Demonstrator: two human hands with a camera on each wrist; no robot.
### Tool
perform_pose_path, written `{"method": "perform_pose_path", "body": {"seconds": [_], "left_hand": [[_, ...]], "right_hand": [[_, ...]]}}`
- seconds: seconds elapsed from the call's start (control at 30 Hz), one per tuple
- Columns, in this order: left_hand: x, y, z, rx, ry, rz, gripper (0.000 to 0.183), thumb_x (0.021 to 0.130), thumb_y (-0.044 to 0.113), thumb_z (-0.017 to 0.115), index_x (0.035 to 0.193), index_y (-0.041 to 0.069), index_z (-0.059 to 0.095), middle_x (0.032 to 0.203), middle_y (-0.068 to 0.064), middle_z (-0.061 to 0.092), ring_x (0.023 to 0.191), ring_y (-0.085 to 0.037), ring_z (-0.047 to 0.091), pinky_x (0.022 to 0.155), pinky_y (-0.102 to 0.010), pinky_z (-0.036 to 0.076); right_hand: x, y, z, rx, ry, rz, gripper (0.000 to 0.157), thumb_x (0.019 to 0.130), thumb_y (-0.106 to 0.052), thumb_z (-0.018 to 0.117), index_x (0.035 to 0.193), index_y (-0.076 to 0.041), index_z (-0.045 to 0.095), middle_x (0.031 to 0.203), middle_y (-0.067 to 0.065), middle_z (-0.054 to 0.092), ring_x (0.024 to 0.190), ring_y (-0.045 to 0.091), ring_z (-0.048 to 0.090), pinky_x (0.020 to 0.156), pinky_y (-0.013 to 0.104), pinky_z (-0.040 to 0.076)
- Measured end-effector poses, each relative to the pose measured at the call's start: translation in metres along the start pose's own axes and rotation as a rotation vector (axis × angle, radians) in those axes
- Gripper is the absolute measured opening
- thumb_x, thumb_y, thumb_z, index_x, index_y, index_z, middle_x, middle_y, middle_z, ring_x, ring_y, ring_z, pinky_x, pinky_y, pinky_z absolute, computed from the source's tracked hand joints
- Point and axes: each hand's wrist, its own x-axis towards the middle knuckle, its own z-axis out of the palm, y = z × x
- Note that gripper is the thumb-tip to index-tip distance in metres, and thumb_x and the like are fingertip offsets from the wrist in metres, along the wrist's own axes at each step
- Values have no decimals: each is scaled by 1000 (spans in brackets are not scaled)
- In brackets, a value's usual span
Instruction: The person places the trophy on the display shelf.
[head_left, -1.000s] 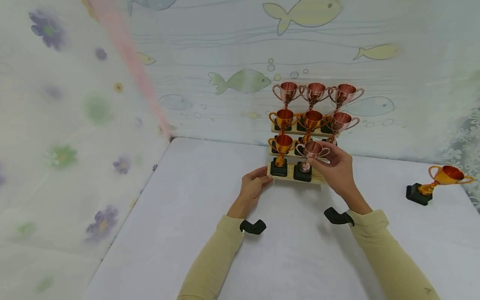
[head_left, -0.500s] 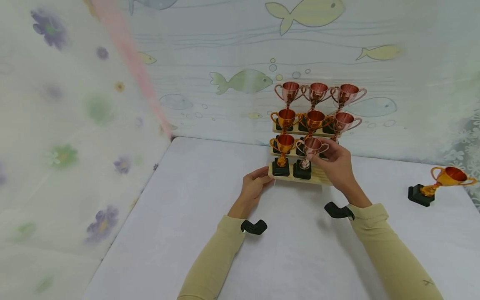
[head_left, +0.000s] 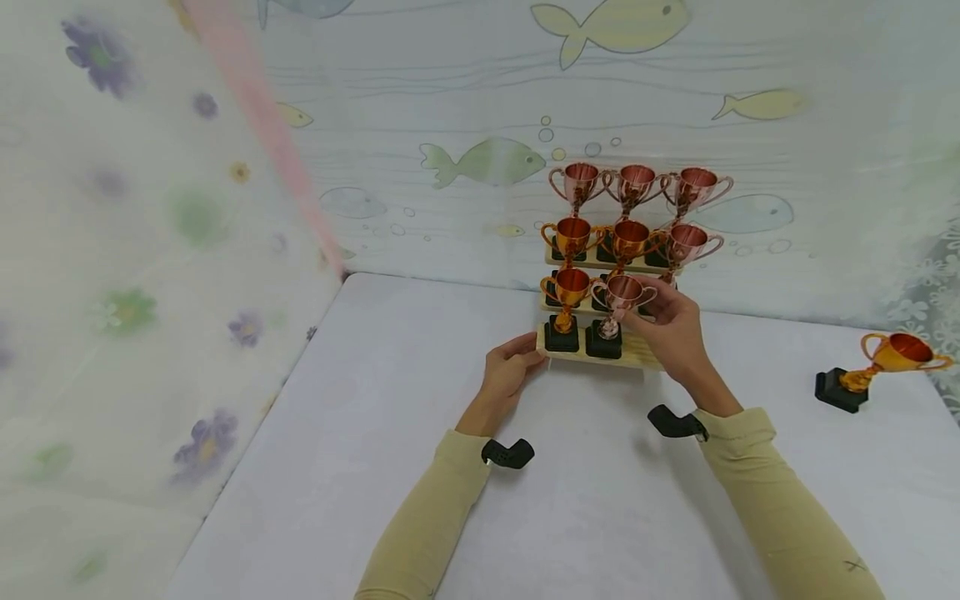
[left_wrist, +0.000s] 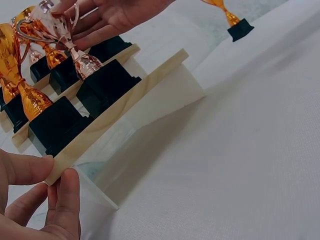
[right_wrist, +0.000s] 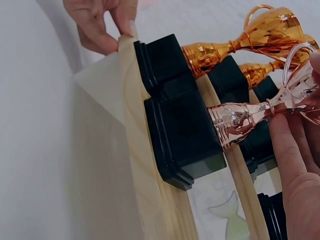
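A rose-gold trophy [head_left: 624, 293] with a black base stands upright on the lowest wooden shelf [head_left: 641, 354] of a tiered stand. My right hand [head_left: 678, 333] grips it by the stem and lower cup, thumb in front. Right beside it on the left is a gold trophy [head_left: 572, 287]; the right wrist view shows the two black bases touching or nearly so. My left hand [head_left: 504, 382] pinches the left end of that shelf between thumb and fingers, as the left wrist view shows with the shelf's wooden edge [left_wrist: 165, 70].
Two gold trophies and a rose-gold trophy [head_left: 688, 243] occupy the middle tier. The top tier holds three rose-gold trophies [head_left: 636, 182]. Another gold trophy [head_left: 888, 358] stands apart on the white table [head_left: 585, 500] at the right. A fish-patterned curtain [head_left: 420, 225] hangs behind.
The rose-gold trophy has shifted slightly back and left, closer to the gold one, with my right hand around it. My left hand keeps its hold on the shelf end.
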Motion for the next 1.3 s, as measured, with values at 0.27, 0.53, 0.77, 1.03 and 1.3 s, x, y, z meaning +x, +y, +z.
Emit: {"method": "perform_pose_path", "body": {"seconds": [0.27, 0.53, 0.77, 1.03, 1.3], "left_hand": [[0, 0, 1, -5, 4, 0, 45, 91, -10, 64, 136, -4, 60, 133, -22, 62, 108, -20, 65, 102, -35, 55], [0, 1, 2, 2, 5, 1, 45, 91, -10, 64, 136, -5, 60, 132, -22, 63, 106, -19, 66, 101, -35, 55], [0, 3, 2, -3, 5, -5, 45, 92, -10, 64, 136, -4, 61, 132, -22, 63, 107, -20, 65, 102, -36, 55], [0, 3, 1, -5, 1, 0, 45, 92, -11, 63, 137, -4, 60, 133, -22, 61, 107, -21, 65, 100, -34, 56], [0, 2, 3, -17, 6, 5, 45, 92, -12, 62, 136, -5, 60, 133, -24, 62, 105, -20, 65, 101, -35, 56]], "right_hand": [[-2, 2, 1, 43, 7, -16, 46, 89, 5, 73, 134, -2, 62, 118, -8, 67, 106, 5, 66, 86, 14, 56], [-14, 8, -7, 114, -6, -55, 54, 87, 13, 70, 138, 1, 59, 121, -4, 67, 112, 9, 65, 90, 19, 57], [-43, 4, -42, 77, 14, -101, 56, 85, 21, 66, 139, 9, 54, 133, 4, 65, 118, 11, 64, 96, 19, 54], [-75, -17, -109, -202, 249, -145, 61, 76, 29, 68, 133, 12, 59, 130, 0, 67, 121, 11, 60, 101, 12, 48], [-93, -31, -178, -571, 535, 29, 63, 90, 7, 67, 149, -12, 53, 152, -7, 50, 145, 5, 37, 122, 19, 23]]}}
